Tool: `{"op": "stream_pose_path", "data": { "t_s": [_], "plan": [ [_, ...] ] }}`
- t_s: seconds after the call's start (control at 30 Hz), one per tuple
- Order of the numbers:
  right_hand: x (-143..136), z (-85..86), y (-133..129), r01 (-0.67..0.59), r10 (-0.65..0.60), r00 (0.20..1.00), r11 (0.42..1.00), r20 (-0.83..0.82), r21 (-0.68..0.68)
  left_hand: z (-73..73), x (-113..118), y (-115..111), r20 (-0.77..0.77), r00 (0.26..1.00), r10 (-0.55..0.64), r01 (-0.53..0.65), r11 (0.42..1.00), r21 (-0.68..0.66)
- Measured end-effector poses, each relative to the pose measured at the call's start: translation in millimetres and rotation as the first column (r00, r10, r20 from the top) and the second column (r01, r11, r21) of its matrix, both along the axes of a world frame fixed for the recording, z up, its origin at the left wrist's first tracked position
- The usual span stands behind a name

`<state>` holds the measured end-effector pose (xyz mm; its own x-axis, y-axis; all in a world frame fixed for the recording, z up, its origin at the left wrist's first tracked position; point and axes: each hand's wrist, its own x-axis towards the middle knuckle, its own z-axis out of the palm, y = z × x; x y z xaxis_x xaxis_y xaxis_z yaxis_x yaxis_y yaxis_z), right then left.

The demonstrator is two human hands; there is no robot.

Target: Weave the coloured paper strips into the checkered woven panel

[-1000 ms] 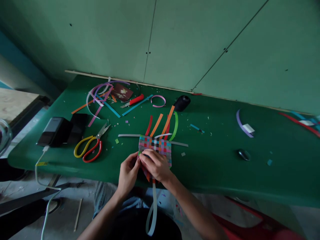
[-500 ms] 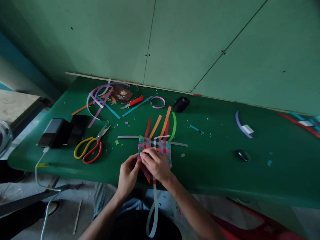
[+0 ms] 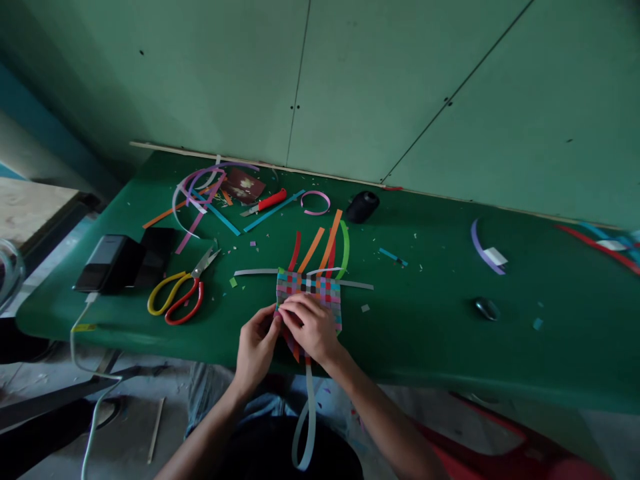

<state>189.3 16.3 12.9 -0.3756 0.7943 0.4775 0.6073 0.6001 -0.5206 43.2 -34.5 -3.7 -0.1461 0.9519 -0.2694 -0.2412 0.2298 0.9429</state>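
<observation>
A small checkered piece woven from coloured strips [image 3: 325, 288] lies at the front edge of the green table. Red, orange and green strip ends [image 3: 327, 247] stick out from its far side, and pale strips reach out left and right. A long white strip [image 3: 310, 413] hangs in a loop from its near side over the table edge. My left hand [image 3: 259, 340] pinches the woven piece at its left edge. Lying across its middle, my right hand [image 3: 309, 325] has its fingertips closed at that same left edge, against the left fingertips. What exactly sits between the fingertips is hidden.
Scissors [image 3: 187, 290] with yellow and red handles lie to the left, beside a black power bank [image 3: 110, 263] with a white cable. Farther back are a red utility knife [image 3: 270, 201], loose strips [image 3: 200, 193] and a black spool [image 3: 363, 207]. A dark mouse-like object [image 3: 486, 309] lies right.
Both hands stay at the left edge of the woven piece, with only slight finger movement. The whole view has shifted a little.
</observation>
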Motion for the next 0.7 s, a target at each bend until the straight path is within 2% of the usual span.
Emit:
{"op": "stream_pose_path", "data": {
  "t_s": [0.17, 0.33, 0.53, 0.7],
  "plan": [
    [-3.8, 0.3, -1.6, 0.073, -0.073, 0.997, 0.997, -0.011, -0.002, 3.2, -0.2, 1.3, -0.001, 1.0, -0.001, 0.001, 1.0, -0.017],
    [-2.6, -2.2, -1.7, 0.008, -0.012, 0.997, 0.999, 0.071, 0.053, 6.2, 1.2, 1.2, 0.002, 1.0, 0.025, -0.025, 1.0, 0.007],
    [-6.0, -5.4, -0.8, 0.083, -0.085, 0.995, 0.995, 0.043, 0.059, 5.2, 0.5, 1.3, -0.004, 1.0, 0.001, -0.001, 1.0, -0.004],
    [-6.1, -3.8, 3.4, 0.081, -0.081, 0.997, 0.997, -0.011, -0.016, 2.6, -2.2, 1.2, -0.021, 0.999, -0.034, 0.034, 0.999, -0.001]
  ]
}}
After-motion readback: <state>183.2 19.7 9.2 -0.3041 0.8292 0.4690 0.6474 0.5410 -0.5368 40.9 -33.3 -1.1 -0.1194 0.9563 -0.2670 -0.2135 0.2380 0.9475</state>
